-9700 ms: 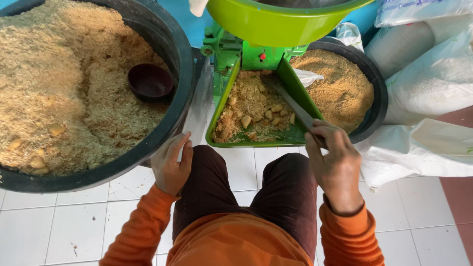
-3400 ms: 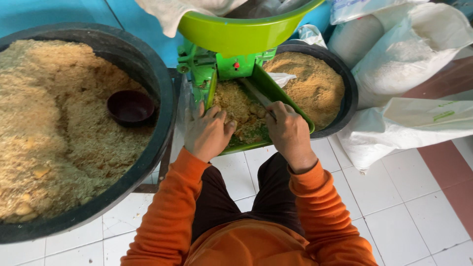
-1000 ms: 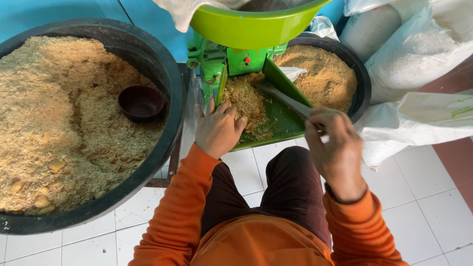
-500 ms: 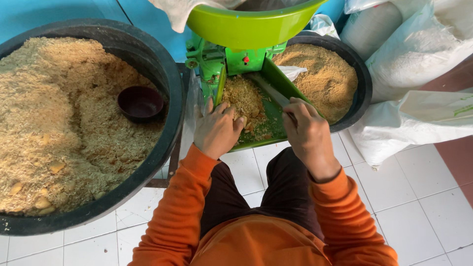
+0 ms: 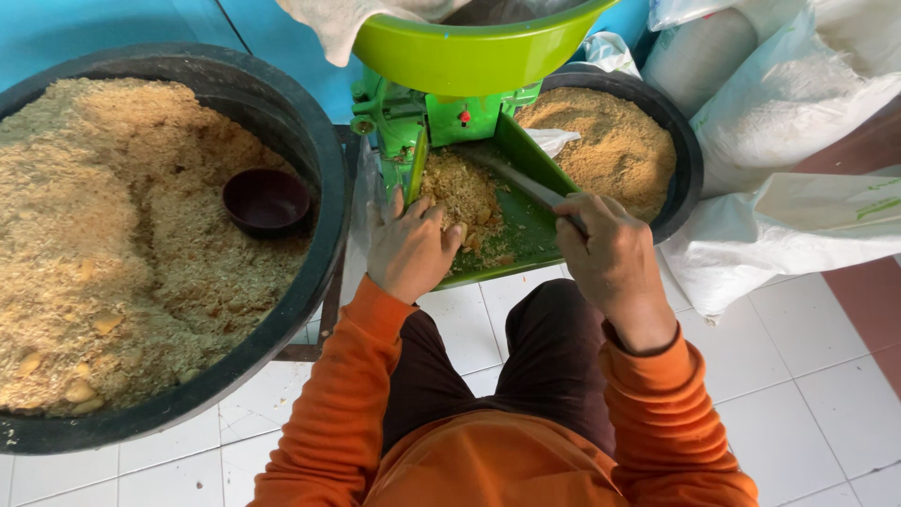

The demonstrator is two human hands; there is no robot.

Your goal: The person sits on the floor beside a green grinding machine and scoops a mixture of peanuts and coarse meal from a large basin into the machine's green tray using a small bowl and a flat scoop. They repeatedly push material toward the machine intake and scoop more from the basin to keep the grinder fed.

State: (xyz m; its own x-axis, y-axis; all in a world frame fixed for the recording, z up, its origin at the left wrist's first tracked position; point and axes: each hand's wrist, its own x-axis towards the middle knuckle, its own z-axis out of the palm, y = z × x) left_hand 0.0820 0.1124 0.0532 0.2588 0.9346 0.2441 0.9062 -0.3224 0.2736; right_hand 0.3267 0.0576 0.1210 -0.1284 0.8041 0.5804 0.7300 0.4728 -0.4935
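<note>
The fingers (image 5: 427,214) of the left hand (image 5: 411,252) are laid loosely open and flat on the heap of coarse brown meal (image 5: 462,192) in the green chute (image 5: 526,230); nothing is gripped by them. The fingers (image 5: 587,208) of the right hand (image 5: 610,258) are closed around the handle of a long flat blade (image 5: 516,178), which is held slanting across the chute, just to the right of the meal heap. Both hands are placed at the near lip of the chute.

The chute is joined to a green machine (image 5: 422,117), directly behind it, and a lime-green bowl-shaped hopper (image 5: 469,56) is mounted on top. A large black tub (image 5: 310,141) filled with the same brown meal is set to the left of the chute, with a small dark bowl (image 5: 267,200) resting inside it. A smaller black tub (image 5: 685,160) of finer meal is seen behind and to the right of the chute, and white sacks (image 5: 798,103) are piled further right. White floor tiles (image 5: 807,376) are seen below the chute. Orange sleeves (image 5: 347,385) are worn on both arms.
</note>
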